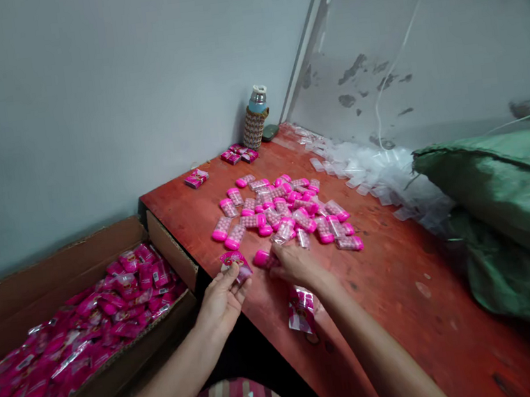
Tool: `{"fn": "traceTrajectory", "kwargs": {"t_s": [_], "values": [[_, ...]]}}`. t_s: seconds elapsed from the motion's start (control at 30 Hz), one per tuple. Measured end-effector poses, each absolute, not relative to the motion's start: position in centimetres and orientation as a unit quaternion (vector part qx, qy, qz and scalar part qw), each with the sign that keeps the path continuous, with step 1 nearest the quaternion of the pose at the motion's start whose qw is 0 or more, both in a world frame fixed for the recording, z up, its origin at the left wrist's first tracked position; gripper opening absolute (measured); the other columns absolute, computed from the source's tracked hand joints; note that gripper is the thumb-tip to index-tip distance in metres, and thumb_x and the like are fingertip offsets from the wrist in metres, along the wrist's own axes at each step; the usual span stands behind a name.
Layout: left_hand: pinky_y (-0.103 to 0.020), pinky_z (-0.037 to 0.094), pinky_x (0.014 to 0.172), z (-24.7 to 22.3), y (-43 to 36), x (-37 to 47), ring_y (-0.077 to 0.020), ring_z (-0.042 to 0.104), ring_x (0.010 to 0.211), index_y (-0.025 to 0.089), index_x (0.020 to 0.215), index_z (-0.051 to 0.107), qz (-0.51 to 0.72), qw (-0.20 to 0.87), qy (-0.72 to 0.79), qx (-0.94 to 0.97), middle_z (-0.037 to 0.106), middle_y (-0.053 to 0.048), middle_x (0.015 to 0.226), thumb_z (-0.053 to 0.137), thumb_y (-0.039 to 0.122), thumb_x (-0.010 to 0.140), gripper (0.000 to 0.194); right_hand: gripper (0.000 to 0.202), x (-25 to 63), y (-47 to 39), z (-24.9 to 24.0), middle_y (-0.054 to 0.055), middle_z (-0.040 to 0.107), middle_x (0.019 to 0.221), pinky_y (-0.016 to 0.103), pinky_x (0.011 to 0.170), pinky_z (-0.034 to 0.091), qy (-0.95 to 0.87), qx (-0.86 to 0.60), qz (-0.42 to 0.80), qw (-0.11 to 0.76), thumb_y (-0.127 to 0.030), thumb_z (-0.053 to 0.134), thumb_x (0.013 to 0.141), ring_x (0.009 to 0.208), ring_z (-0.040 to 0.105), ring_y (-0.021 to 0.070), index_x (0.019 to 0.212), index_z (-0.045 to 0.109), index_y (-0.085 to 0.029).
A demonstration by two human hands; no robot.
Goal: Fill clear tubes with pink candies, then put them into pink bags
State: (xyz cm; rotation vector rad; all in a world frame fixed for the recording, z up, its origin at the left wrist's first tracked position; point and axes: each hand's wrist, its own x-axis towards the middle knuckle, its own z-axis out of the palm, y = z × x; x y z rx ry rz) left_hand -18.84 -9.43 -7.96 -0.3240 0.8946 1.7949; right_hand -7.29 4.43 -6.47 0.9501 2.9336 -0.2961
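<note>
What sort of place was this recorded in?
Probably a small packing workshop: a box heaped with pink packets, loose pink containers on a red table, and a pile of clear plastic pieces.

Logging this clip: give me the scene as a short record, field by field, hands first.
Left hand: holds a small, pink printed plastic packet
Right hand: fingers at a pink-capped clear container of pale pellets; grip partly hidden
Surface: red table bearing a loose cluster of similar containers
Near right forearm: another packet
Left side: brown cardboard box holding many pink packets
Far end: blue bottle in knitted sleeve
Right side: green sack, translucent plastic pieces
</note>
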Motion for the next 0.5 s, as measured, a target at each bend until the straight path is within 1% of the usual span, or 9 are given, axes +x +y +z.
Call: {"fn": "traceTrajectory", "kwargs": {"t_s": [0.03,0.1,0.13,0.2,0.27,0.3,0.37,0.5], "values": [[-0.022,0.054,0.06,-8.0,-9.0,-18.8,-0.01,0.062,0.06,0.013,0.074,0.058,0.758,0.522,0.363,-0.145,0.065,-0.001,0.067,0.061,0.008,0.071,0.007,0.015,-6.9,4.1,-6.5,0.005,0.06,0.069,0.025,0.05,0.03,0.943,0.318,-0.1,0.017,-0.026,0.06,0.068,0.061,0.054,0.0187,0.078,0.054,-0.018],[-0.023,0.054,0.062,-8.0,-8.3,-18.7,-0.0111,0.063,0.062,0.014,0.075,0.057,0.764,0.521,0.348,-0.156,0.064,0.0,0.066,0.061,0.009,0.072,0.007,0.012,-5.8,2.9,-6.5,0.003,0.058,0.063,0.024,0.049,0.03,0.922,0.355,-0.151,-0.037,-0.029,0.057,0.072,0.057,0.052,0.0169,0.074,0.052,-0.018],[-0.024,0.054,0.063,-8.1,-8.0,-18.6,-0.0117,0.063,0.063,0.015,0.074,0.057,0.765,0.521,0.343,-0.159,0.064,0.0,0.065,0.061,0.01,0.072,0.007,0.013,-5.2,2.0,-6.3,0.001,0.056,0.061,0.024,0.049,0.03,0.899,0.376,-0.21,-0.085,-0.032,0.055,0.075,0.056,0.051,0.0159,0.073,0.051,-0.019],[-0.026,0.054,0.065,-8.2,-7.5,-18.2,-0.0129,0.064,0.066,0.016,0.073,0.055,0.769,0.522,0.333,-0.161,0.064,0.001,0.065,0.062,0.011,0.071,0.009,0.018,-4.2,-0.3,-5.9,-0.001,0.054,0.059,0.023,0.047,0.032,0.815,0.398,-0.377,-0.185,-0.036,0.051,0.078,0.053,0.049,0.0138,0.072,0.05,-0.02],[-0.027,0.053,0.064,-8.4,-7.2,-17.6,-0.0142,0.064,0.067,0.017,0.071,0.054,0.766,0.528,0.332,-0.158,0.065,0.001,0.067,0.064,0.013,0.07,0.011,0.02,-3.6,-2.8,-5.6,-0.003,0.051,0.056,0.022,0.043,0.033,0.722,0.397,-0.521,-0.221,-0.038,0.048,0.08,0.047,0.047,0.0116,0.073,0.05,-0.02],[-0.026,0.053,0.062,-8.3,-7.0,-17.3,-0.0144,0.064,0.067,0.017,0.071,0.053,0.763,0.533,0.331,-0.154,0.065,0.0,0.068,0.064,0.014,0.07,0.011,0.021,-3.5,-4.0,-5.6,-0.003,0.051,0.055,0.021,0.041,0.033,0.685,0.399,-0.566,-0.226,-0.039,0.047,0.081,0.044,0.046,0.0108,0.074,0.049,-0.019],[-0.024,0.052,0.058,-8.2,-6.8,-16.5,-0.0136,0.063,0.063,0.016,0.07,0.053,0.758,0.546,0.326,-0.142,0.065,0.0,0.067,0.066,0.016,0.068,0.013,0.02,-3.7,-5.8,-6.0,-0.004,0.052,0.056,0.02,0.039,0.034,0.636,0.417,-0.602,-0.243,-0.039,0.047,0.081,0.042,0.045,0.0094,0.075,0.049,-0.02],[-0.02,0.047,0.048,-7.2,-6.8,-14.8,-0.0105,0.058,0.05,0.015,0.067,0.052,0.741,0.581,0.32,-0.105,0.06,0.001,0.059,0.069,0.025,0.065,0.02,0.021,-4.0,-6.9,-7.4,-0.005,0.05,0.054,0.019,0.036,0.033,0.61,0.443,-0.6,-0.267,-0.041,0.047,0.081,0.039,0.045,0.0088,0.079,0.049,-0.02]]}}
